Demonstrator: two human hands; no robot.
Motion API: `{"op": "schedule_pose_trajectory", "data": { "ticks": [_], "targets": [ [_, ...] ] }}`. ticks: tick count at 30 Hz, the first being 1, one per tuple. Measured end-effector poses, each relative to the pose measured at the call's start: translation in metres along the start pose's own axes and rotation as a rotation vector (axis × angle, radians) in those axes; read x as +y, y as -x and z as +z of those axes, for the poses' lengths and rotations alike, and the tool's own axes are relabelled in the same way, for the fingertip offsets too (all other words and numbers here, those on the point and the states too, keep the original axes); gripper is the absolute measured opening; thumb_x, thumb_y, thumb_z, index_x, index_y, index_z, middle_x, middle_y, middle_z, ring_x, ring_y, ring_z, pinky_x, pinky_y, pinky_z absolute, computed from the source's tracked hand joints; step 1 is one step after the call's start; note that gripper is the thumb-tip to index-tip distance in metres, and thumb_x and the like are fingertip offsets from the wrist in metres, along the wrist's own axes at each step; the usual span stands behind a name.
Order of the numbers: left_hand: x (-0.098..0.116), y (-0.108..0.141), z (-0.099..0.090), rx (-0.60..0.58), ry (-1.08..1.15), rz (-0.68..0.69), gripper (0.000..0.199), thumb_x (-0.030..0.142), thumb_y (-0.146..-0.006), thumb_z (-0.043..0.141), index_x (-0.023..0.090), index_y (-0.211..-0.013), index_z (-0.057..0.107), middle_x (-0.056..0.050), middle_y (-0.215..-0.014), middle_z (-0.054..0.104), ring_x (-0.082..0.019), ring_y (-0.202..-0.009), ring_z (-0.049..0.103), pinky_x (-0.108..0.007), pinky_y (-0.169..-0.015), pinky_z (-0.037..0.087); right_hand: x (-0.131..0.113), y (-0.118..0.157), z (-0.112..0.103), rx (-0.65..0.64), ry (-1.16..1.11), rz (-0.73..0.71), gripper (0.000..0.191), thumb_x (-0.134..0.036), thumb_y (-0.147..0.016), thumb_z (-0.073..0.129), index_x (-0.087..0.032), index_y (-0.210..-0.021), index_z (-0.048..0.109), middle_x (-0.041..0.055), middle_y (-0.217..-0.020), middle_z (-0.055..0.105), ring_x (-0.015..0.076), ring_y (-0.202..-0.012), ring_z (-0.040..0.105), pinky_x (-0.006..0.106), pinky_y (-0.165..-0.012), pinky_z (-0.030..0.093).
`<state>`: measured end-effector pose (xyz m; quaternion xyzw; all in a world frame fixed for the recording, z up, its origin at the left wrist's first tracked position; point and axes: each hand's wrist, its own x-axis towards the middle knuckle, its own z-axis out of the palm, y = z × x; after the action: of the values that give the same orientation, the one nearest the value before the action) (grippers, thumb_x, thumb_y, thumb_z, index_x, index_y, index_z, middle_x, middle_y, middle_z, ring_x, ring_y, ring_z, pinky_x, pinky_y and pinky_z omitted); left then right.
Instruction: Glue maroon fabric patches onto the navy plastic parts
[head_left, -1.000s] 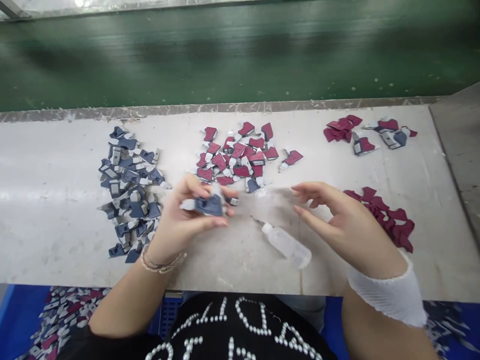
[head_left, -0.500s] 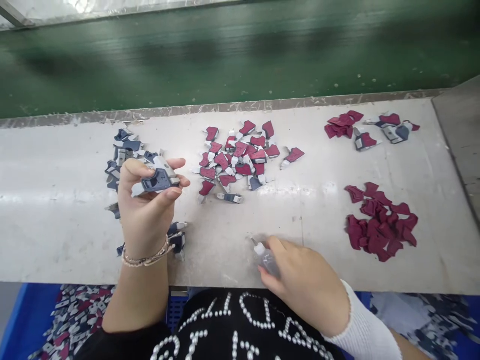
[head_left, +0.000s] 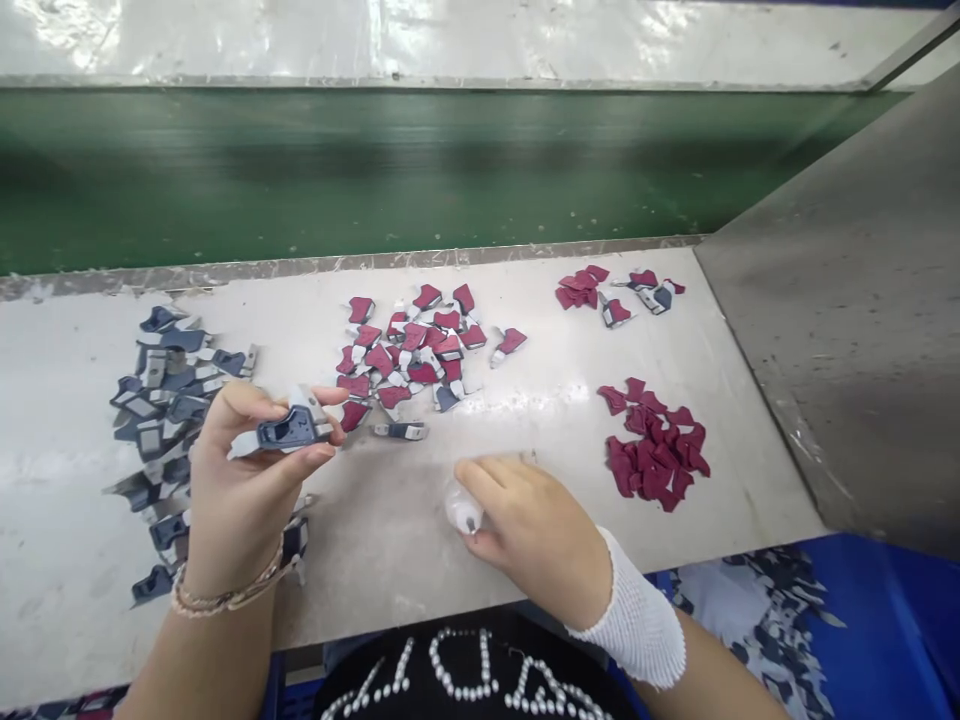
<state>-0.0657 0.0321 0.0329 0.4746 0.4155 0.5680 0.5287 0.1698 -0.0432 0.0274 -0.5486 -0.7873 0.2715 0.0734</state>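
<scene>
My left hand (head_left: 251, 480) holds up a grey and dark-blue plastic part (head_left: 289, 430) between thumb and fingers, its hollow blue side facing me. Behind and below that hand spreads a pile of similar blue-grey parts (head_left: 161, 385), partly hidden by the wrist. My right hand (head_left: 532, 525) is wrapped round a small translucent squeeze bottle (head_left: 461, 505), low over the front of the table; the fingers cover most of it. Between and beyond the hands lies a cluster of parts with maroon faces (head_left: 412, 350). One blue-grey part (head_left: 401, 431) rests on its side nearer me.
Loose maroon pieces (head_left: 652, 450) form a heap on the right of the white table (head_left: 525, 400). A smaller maroon heap (head_left: 581, 288) and a few parts (head_left: 616, 312) lie behind it. A metal panel (head_left: 847, 300) bounds the right side. Below sits a blue bin (head_left: 877, 600) with scraps.
The camera view has swung to the right. My right hand has turned the bottle, so its thin tip no longer points away to the left. My left hand still holds the part.
</scene>
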Motion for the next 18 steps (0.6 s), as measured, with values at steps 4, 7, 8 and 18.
{"op": "schedule_pose_trajectory", "data": {
  "ticks": [4, 7, 8, 18],
  "targets": [
    [0.0, 0.002, 0.001, -0.032, -0.026, -0.047, 0.039, 0.01, -0.071, 0.087, 0.02, -0.088, 0.054, -0.007, -0.099, 0.079, -0.017, -0.071, 0.076, -0.027, -0.068, 0.062, 0.013, 0.012, -0.009, 0.002, -0.033, 0.0, 0.041, -0.021, -0.081, 0.078, -0.021, -0.119, 0.063, 0.0016, -0.099, 0.074, 0.0209, -0.087, 0.07, 0.033, -0.075, 0.057],
    [0.0, 0.004, 0.002, -0.038, -0.059, -0.098, 0.039, 0.011, -0.072, 0.087, 0.021, -0.089, 0.054, -0.005, -0.099, 0.079, -0.017, -0.071, 0.077, -0.026, -0.067, 0.062, 0.057, 0.024, -0.034, 0.108, 0.009, 0.183, 0.033, -0.032, -0.094, 0.065, -0.02, -0.125, 0.062, 0.0063, -0.099, 0.074, 0.0241, -0.087, 0.071, 0.04, -0.079, 0.058],
    [-0.001, 0.005, 0.003, -0.041, -0.065, -0.119, 0.039, 0.011, -0.072, 0.087, 0.021, -0.089, 0.053, -0.005, -0.1, 0.079, -0.017, -0.072, 0.077, -0.026, -0.067, 0.063, 0.076, 0.027, -0.043, 0.175, 0.043, 0.282, 0.029, -0.032, -0.098, 0.057, -0.017, -0.122, 0.063, 0.0111, -0.101, 0.073, 0.0281, -0.091, 0.07, 0.046, -0.082, 0.057],
    [0.024, 0.016, -0.001, -0.138, -0.078, -0.081, 0.038, 0.005, -0.071, 0.084, 0.023, -0.091, 0.057, -0.004, -0.105, 0.079, -0.019, -0.075, 0.077, -0.029, -0.066, 0.068, 0.156, 0.025, -0.053, 0.203, 0.164, 0.583, 0.014, -0.027, -0.096, 0.065, -0.016, -0.105, 0.067, 0.0046, -0.103, 0.07, 0.0186, -0.093, 0.067, 0.04, -0.087, 0.056]
  ]
}}
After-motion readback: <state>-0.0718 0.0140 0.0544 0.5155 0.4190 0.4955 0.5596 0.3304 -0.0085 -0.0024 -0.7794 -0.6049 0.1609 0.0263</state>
